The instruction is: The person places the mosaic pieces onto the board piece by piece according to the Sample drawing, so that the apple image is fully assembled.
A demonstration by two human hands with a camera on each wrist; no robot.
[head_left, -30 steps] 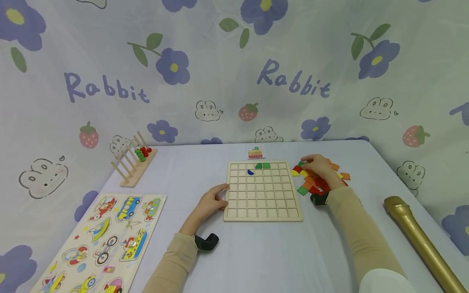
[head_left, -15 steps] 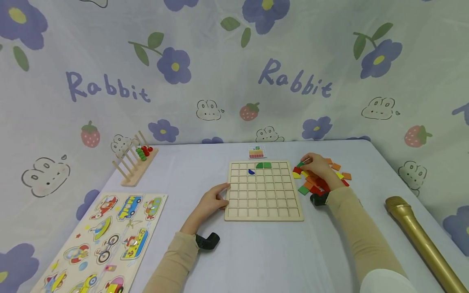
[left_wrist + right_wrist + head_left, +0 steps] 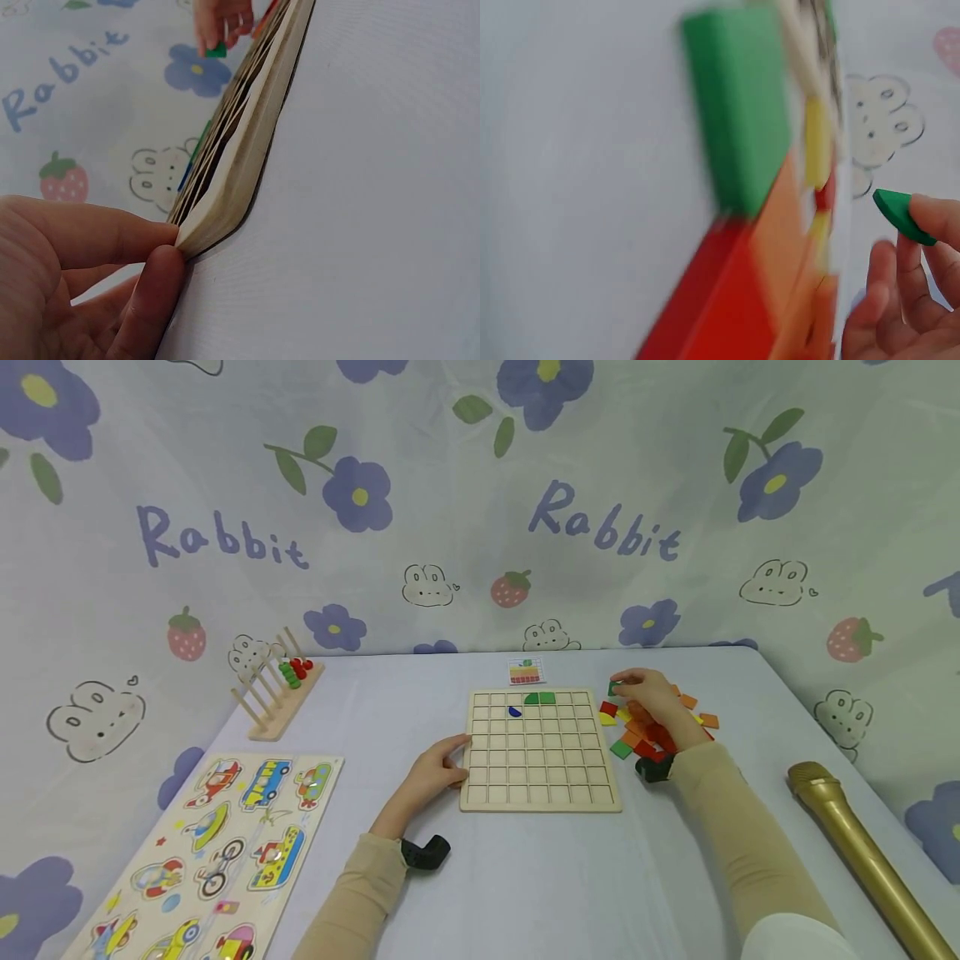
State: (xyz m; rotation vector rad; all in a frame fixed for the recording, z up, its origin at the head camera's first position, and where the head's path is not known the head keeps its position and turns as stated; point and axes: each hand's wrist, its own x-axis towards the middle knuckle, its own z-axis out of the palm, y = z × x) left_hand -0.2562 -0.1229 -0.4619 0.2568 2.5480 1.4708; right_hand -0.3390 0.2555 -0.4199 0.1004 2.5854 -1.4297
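My left hand [image 3: 427, 777] is at the left edge of the wooden grid board [image 3: 540, 760], and in the left wrist view its thumb and index finger pinch the board's rim [image 3: 225, 202]. On the board's far rows lie a green rounded tile [image 3: 532, 698], a green square tile [image 3: 547, 697] and a blue rounded tile [image 3: 514, 712]. My right hand [image 3: 652, 695] pinches a green tile with a curved edge [image 3: 900, 216] between thumb and fingers, held up above the far left side of the tile pile [image 3: 637, 731].
Behind the board lies a small pattern card [image 3: 527, 671]. To the left are a wooden peg rack [image 3: 285, 702] with red and green beads and a vehicle puzzle board [image 3: 217, 852]. A gold microphone [image 3: 855, 843] lies on the right. Near the pile is a green square tile [image 3: 621, 749].
My right hand has lifted slightly away from the pile, toward the back left, bringing the green tile with it. My left hand has stayed at the board's edge.
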